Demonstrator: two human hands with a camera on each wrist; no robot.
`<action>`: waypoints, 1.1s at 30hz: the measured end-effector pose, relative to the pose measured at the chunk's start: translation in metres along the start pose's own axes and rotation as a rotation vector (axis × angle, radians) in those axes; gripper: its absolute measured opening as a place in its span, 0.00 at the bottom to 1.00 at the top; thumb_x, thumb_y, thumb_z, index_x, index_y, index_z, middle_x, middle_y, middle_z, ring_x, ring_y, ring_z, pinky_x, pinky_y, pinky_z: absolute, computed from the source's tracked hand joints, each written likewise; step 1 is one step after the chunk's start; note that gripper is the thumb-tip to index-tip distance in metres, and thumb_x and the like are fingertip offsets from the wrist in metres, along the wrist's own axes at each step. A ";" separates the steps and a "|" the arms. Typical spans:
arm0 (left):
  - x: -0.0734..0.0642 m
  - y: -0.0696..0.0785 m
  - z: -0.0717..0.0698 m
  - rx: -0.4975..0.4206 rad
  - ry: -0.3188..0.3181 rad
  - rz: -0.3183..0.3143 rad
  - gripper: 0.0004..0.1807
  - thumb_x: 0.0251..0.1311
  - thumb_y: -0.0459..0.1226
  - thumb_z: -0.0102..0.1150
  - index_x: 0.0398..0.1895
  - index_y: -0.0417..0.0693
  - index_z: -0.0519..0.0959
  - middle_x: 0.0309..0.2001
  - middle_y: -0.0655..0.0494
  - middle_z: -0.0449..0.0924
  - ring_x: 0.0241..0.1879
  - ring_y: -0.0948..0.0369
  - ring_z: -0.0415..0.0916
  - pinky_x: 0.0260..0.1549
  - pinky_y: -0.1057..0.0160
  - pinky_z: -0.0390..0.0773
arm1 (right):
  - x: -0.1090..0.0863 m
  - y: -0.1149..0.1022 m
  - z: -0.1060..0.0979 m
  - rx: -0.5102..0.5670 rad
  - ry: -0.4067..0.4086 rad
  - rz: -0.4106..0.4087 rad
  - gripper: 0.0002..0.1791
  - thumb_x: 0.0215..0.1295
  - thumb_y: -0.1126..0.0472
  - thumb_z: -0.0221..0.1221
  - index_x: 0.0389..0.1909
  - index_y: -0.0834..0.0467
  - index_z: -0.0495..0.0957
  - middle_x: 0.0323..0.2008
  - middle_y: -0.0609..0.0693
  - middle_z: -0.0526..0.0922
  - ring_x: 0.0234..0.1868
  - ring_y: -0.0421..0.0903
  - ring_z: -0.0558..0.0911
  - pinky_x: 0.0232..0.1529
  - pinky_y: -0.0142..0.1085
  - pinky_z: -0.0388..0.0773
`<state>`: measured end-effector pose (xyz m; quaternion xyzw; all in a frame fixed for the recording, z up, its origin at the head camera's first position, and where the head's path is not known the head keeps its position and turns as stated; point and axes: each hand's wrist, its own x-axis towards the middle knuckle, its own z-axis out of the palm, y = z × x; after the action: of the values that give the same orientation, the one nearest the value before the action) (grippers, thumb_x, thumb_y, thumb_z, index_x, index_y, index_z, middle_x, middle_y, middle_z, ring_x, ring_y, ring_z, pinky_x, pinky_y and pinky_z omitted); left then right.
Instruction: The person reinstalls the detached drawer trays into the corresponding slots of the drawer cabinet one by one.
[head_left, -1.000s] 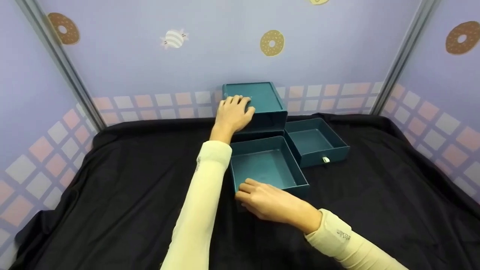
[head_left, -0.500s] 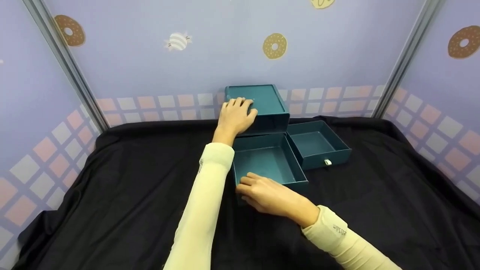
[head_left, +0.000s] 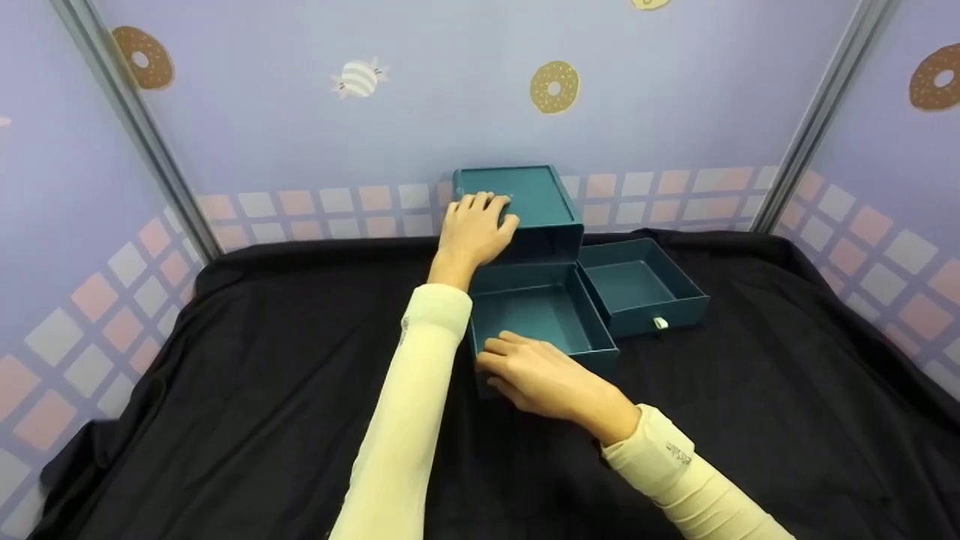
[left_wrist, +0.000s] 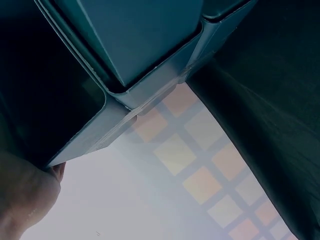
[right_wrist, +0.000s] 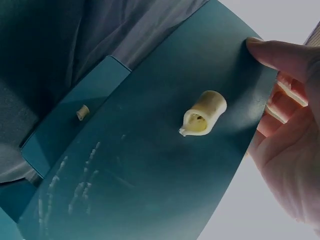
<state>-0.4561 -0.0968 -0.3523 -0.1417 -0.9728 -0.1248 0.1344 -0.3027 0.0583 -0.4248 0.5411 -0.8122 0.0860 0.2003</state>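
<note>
A teal drawer box (head_left: 534,191) stands against the back wall, its upper compartment hollow and dark. My left hand (head_left: 474,232) rests flat across its top near the front edge, fingers spread. In front, a wide teal drawer (head_left: 540,319) reaches partway into the lower part of the box. My right hand (head_left: 544,379) pinches this drawer's front left corner. In the right wrist view, the thumb (right_wrist: 280,55) lies on the front panel and the fingers curl behind its edge. A cream loop pull (right_wrist: 205,112) sticks out of that panel. The drawer holds nothing inside.
To the right, a smaller teal drawer (head_left: 637,321) with a small pale pull (head_left: 660,323) stands out beside the wide one. Black cloth (head_left: 300,360) covers the table. A lilac wall (head_left: 450,112) with printed sweets rises close behind the box, with panels on both sides.
The wide drawer has slid back toward the box, its front edge farther from me, with my right hand moving along. My left hand has stayed on the top.
</note>
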 end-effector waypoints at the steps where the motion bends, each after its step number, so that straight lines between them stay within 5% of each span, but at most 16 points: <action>1: -0.001 -0.001 0.000 0.001 0.002 -0.005 0.30 0.83 0.54 0.34 0.82 0.59 0.65 0.81 0.51 0.61 0.80 0.50 0.57 0.80 0.45 0.54 | 0.001 0.001 0.001 -0.001 0.004 -0.003 0.05 0.71 0.66 0.67 0.44 0.55 0.83 0.38 0.48 0.78 0.39 0.46 0.78 0.38 0.39 0.81; 9: -0.004 -0.003 -0.001 -0.019 0.007 -0.010 0.30 0.84 0.53 0.34 0.82 0.58 0.65 0.82 0.50 0.61 0.81 0.49 0.56 0.80 0.45 0.53 | 0.008 0.006 0.002 0.035 0.000 0.050 0.08 0.71 0.68 0.66 0.48 0.56 0.81 0.38 0.49 0.75 0.36 0.47 0.77 0.37 0.41 0.79; 20: 0.001 0.004 0.003 0.002 0.011 0.010 0.30 0.84 0.52 0.34 0.82 0.57 0.66 0.81 0.50 0.62 0.80 0.49 0.58 0.80 0.46 0.53 | 0.008 0.016 -0.005 0.180 0.001 0.198 0.09 0.74 0.70 0.61 0.49 0.56 0.82 0.43 0.50 0.80 0.42 0.48 0.81 0.48 0.43 0.83; 25: 0.001 0.005 0.001 0.009 0.011 0.003 0.29 0.84 0.53 0.34 0.82 0.58 0.66 0.81 0.51 0.63 0.80 0.50 0.58 0.80 0.47 0.54 | 0.007 0.020 0.000 0.191 0.002 0.194 0.10 0.75 0.70 0.60 0.50 0.56 0.84 0.44 0.50 0.80 0.42 0.49 0.80 0.48 0.43 0.82; 33: 0.002 0.003 -0.002 0.016 -0.005 0.011 0.29 0.85 0.51 0.33 0.82 0.57 0.65 0.81 0.50 0.62 0.80 0.49 0.57 0.80 0.46 0.53 | 0.010 0.031 0.006 0.262 0.113 0.175 0.09 0.72 0.69 0.65 0.48 0.56 0.87 0.42 0.50 0.81 0.41 0.47 0.78 0.47 0.42 0.79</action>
<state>-0.4568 -0.0938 -0.3494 -0.1461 -0.9733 -0.1159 0.1338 -0.3355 0.0601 -0.4235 0.4843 -0.8254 0.2387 0.1652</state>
